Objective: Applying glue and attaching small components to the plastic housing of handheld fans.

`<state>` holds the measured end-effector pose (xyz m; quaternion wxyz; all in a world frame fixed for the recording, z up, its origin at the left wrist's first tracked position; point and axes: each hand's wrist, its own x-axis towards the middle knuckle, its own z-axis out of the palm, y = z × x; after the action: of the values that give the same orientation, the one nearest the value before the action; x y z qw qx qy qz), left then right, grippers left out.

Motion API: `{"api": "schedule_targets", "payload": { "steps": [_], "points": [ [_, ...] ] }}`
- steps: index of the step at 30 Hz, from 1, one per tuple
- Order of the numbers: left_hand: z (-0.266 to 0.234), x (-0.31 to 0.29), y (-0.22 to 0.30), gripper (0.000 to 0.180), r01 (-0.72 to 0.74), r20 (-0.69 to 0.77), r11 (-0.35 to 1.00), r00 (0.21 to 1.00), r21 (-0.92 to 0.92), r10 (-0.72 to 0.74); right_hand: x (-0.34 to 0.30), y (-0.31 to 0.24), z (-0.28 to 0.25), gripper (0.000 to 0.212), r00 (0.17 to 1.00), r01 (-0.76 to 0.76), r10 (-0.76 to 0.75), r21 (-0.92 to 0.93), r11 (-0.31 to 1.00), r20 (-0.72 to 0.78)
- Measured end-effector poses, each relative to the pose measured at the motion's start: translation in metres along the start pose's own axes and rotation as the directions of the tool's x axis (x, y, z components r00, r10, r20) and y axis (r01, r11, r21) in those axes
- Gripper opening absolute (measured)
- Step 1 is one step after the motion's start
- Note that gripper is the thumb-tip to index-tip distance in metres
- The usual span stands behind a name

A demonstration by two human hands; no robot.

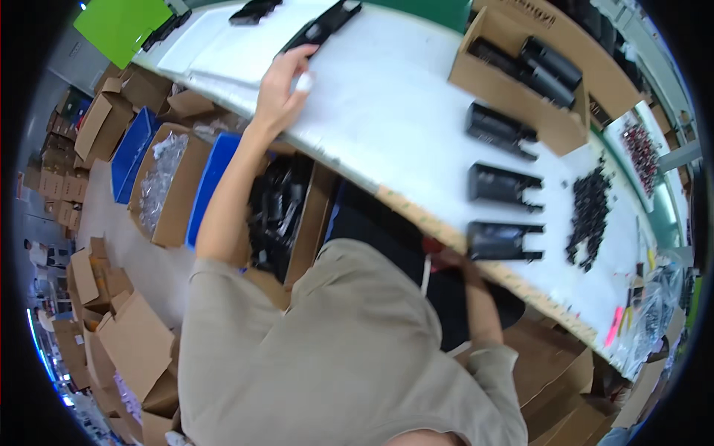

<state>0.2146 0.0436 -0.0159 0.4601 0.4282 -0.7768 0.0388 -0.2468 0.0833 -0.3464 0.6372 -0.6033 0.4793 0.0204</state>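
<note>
My left hand reaches over the far left of the white table. Its fingertips touch the near end of a long black plastic housing. The thumb, with a white cover on its tip, stands apart from the fingers and off the housing. My right hand is low at the table's front edge, in shadow by my lap. Its fingers are too dark to make out, beside something red and a thin white strip. Nearest to it on the table lies a black housing, the closest of three in a column.
An open cardboard box with black housings stands at the back right. A pile of small black parts lies at right, near a pink-handled tool. Blue bins and cartons stand below the table's left side.
</note>
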Motion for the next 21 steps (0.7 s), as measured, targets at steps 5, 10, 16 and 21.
{"api": "schedule_targets", "payload": {
  "steps": [5,10,16,21],
  "points": [
    [-0.010,0.012,0.021,0.064,-0.120,0.393,0.905,0.918,0.409,-0.056,-0.019,-0.034,-0.104,0.070,0.986,0.060,-0.073,-0.091,0.994,-0.149],
    [-0.017,0.001,0.011,0.061,-0.220,0.393,0.906,0.917,0.362,0.066,-0.018,-0.058,-0.158,0.070,0.966,0.116,-0.139,-0.116,0.986,-0.216],
    [-0.014,0.010,0.014,0.042,-0.266,0.477,0.939,0.868,0.217,0.135,0.004,-0.082,-0.173,0.070,0.955,0.181,-0.195,-0.083,0.980,-0.222],
    [-0.014,0.011,0.013,0.039,-0.232,0.549,0.965,0.826,0.123,0.128,0.030,-0.098,-0.166,0.071,0.944,0.233,-0.229,-0.012,0.972,-0.238]
  ]
}}
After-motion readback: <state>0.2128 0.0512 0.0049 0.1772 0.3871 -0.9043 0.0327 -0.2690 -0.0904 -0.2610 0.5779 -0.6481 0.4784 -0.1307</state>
